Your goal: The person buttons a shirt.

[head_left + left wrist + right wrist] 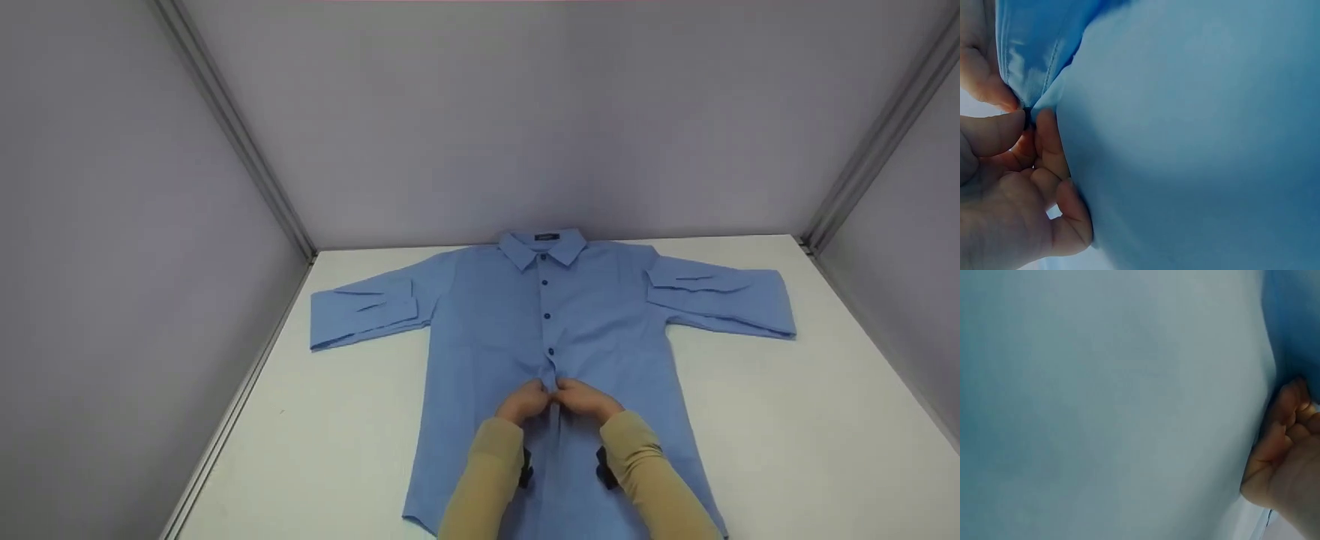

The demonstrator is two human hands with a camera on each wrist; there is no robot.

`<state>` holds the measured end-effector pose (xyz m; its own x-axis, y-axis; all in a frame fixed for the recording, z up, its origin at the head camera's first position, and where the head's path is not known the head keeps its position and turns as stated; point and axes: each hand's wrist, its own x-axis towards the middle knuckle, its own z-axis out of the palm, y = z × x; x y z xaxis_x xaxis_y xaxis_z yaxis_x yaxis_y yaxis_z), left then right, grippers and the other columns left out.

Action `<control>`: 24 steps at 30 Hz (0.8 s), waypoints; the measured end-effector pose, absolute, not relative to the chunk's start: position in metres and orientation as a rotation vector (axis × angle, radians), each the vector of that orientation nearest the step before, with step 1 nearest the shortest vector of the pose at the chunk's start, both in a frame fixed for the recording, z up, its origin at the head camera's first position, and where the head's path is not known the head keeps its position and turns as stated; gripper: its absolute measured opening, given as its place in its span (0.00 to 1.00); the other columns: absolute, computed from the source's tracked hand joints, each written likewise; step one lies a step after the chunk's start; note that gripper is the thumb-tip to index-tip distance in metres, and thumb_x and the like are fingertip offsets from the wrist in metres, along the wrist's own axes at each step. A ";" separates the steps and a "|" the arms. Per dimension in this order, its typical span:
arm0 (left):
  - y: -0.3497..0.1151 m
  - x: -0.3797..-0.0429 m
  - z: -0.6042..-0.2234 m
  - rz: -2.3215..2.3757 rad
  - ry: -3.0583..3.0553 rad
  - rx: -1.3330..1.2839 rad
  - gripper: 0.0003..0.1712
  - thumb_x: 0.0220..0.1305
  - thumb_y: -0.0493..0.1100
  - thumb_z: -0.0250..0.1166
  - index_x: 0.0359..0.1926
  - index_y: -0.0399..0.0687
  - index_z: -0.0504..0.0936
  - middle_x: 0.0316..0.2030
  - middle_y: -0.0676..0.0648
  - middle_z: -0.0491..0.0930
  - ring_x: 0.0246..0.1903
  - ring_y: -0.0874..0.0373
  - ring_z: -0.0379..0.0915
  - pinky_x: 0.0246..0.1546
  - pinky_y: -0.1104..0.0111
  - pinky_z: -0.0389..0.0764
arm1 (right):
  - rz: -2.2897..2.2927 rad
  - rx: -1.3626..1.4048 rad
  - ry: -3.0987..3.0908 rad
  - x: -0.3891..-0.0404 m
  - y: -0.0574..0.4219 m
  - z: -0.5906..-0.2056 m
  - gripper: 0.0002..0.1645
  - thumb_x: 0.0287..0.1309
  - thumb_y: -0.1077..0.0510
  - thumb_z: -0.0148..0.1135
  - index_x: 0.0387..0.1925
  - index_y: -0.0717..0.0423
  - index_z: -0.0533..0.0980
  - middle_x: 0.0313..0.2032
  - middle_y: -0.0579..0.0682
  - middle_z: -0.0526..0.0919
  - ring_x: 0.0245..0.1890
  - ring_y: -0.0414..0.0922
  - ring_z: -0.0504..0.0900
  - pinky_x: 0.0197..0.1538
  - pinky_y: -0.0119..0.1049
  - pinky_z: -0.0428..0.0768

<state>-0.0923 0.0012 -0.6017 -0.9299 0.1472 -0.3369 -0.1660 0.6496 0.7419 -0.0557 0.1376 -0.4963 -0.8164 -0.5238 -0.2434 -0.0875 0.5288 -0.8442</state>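
A blue shirt (487, 315) lies face up and spread flat on the white tabletop (787, 420), its collar (542, 246) toward the far wall and both sleeves stretched out to the sides with the cuffs folded back. Dark buttons (547, 316) run down the middle of the front and are done up from the collar to a point just above the hands. The left hand (523, 403) and the right hand (587, 400) meet at the button strip, low on the shirt's front, almost touching each other, with tan sleeves (487, 472) covering both forearms. In the left wrist view the left hand's fingers (1050, 146) and thumb are curled and pinch the edge of the blue cloth (1196, 140) at a small dark spot, which may be a button, though it is too hidden to tell. In the right wrist view the right hand's fingers (1286, 422) are curled tight against the fabric (1117, 399) at the strip's edge, gripping it.
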 end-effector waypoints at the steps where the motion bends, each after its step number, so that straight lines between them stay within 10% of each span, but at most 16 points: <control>1: 0.004 -0.096 -0.600 1.163 2.514 -0.008 0.10 0.64 0.43 0.46 0.26 0.46 0.66 0.22 0.45 0.65 0.21 0.53 0.62 0.23 0.62 0.66 | -1.225 -0.496 2.310 -0.058 0.140 -0.494 0.12 0.58 0.62 0.44 0.38 0.69 0.68 0.33 0.57 0.72 0.35 0.48 0.69 0.40 0.39 0.66; 5: 0.017 -0.120 -0.617 1.143 2.543 0.008 0.09 0.64 0.43 0.44 0.28 0.46 0.65 0.23 0.47 0.64 0.22 0.54 0.62 0.24 0.63 0.65 | -1.245 -0.496 2.342 -0.065 0.149 -0.488 0.14 0.60 0.62 0.42 0.39 0.70 0.69 0.39 0.60 0.73 0.40 0.50 0.70 0.45 0.41 0.66; 11: 0.026 -0.143 -0.653 1.083 2.569 0.004 0.07 0.61 0.42 0.46 0.28 0.46 0.67 0.23 0.49 0.66 0.23 0.56 0.61 0.24 0.65 0.65 | -1.275 -0.619 2.280 -0.067 0.160 -0.491 0.19 0.65 0.60 0.34 0.20 0.59 0.64 0.19 0.45 0.65 0.20 0.39 0.62 0.29 0.33 0.63; 20: 0.018 -0.037 -0.471 1.260 2.433 -0.128 0.09 0.64 0.35 0.42 0.27 0.40 0.63 0.22 0.47 0.59 0.24 0.56 0.56 0.28 0.67 0.59 | -1.348 -0.601 2.242 -0.061 0.157 -0.498 0.17 0.59 0.67 0.41 0.15 0.54 0.58 0.14 0.44 0.58 0.15 0.39 0.55 0.25 0.32 0.57; 24: 0.015 -0.028 -0.469 1.253 2.484 -0.137 0.11 0.66 0.36 0.39 0.27 0.39 0.62 0.22 0.45 0.58 0.23 0.55 0.56 0.26 0.67 0.60 | -1.354 -0.606 2.250 -0.057 0.152 -0.501 0.15 0.58 0.68 0.42 0.16 0.55 0.59 0.15 0.44 0.59 0.16 0.39 0.57 0.26 0.32 0.58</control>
<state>-0.0280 0.0147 -0.4692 -0.9325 0.0723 -0.3538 -0.2416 0.6031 0.7602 -0.0573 0.1515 -0.5007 -0.8056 -0.5742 -0.1458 -0.1402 0.4239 -0.8948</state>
